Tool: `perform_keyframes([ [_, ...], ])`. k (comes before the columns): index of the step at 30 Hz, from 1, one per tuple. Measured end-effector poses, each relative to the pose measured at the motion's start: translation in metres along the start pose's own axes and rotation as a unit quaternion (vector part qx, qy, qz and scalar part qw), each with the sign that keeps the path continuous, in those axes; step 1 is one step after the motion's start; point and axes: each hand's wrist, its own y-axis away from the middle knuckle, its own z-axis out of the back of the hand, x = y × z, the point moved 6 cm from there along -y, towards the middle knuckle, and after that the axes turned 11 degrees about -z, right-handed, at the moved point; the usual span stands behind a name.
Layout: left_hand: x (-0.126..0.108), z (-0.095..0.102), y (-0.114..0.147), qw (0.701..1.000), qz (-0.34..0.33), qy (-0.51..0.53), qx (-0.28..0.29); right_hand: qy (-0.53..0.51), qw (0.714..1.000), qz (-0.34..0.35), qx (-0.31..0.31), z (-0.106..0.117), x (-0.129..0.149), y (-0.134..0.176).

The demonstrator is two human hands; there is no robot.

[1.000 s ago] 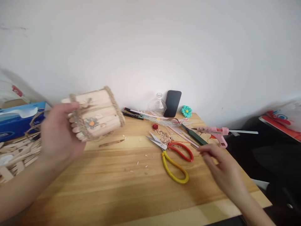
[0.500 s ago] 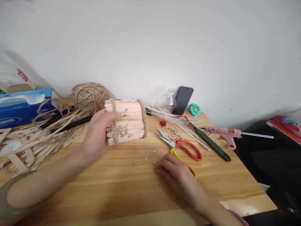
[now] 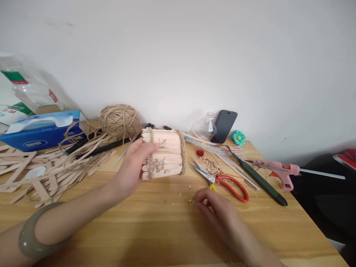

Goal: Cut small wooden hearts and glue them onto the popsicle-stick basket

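Observation:
My left hand (image 3: pixel 128 176) is wrapped round a craft-stick holder (image 3: pixel 170 151), tilted on its side above the table. Braided twine edges the holder at both ends, and small petal shapes and a flower with an orange centre decorate its wall. Low over the tabletop, my right hand (image 3: pixel 218 211) has its fingers curled and thumb and forefinger together. A pale wood chip shows by its fingertips; whether they pinch it or anything else is hidden. Just beyond that hand lie scissors (image 3: pixel 233 188) with one red and one yellow handle, blades apart.
Loose craft sticks (image 3: pixel 52 181) are heaped at left, before a blue tissue box (image 3: pixel 41 135) and a twine ball (image 3: pixel 120 120). Wood shavings (image 3: pixel 211 166), a red rosette (image 3: pixel 200 152), a green-handled tool (image 3: pixel 263 181), a pink glue gun (image 3: pixel 278 170) and a phone (image 3: pixel 224 126) lie right.
The whole view has shifted, so things sit further right and lower. My left hand keeps its hold on the craft-stick holder. My right hand has drawn slightly nearer, its thumb and forefinger now showing together.

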Motion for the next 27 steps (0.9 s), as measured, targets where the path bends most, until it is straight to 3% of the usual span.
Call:
perform_keyframes([
  [6, 0.005, -0.004, 0.009, 1.0, 0.013, -0.018, 0.014, -0.069, 0.992, 0.037, -0.104, 0.054, 0.033, -0.011],
  [9, 0.009, -0.007, 0.015, 0.999, 0.026, -0.021, 0.036, -0.065, 0.986, 0.08, -0.128, 0.067, 0.054, -0.016],
  [17, 0.016, -0.012, 0.029, 0.995, 0.058, -0.017, 0.081, -0.058, 0.974, 0.176, -0.128, 0.064, 0.085, -0.036],
  [22, 0.015, -0.013, 0.034, 0.994, 0.069, 0.007, 0.088, 0.009, 0.957, 0.212, -0.196, 0.065, 0.093, -0.033],
  [27, 0.015, -0.013, 0.034, 0.994, 0.072, 0.012, 0.086, 0.106, 0.923, 0.285, -0.235, 0.062, 0.094, -0.025],
])
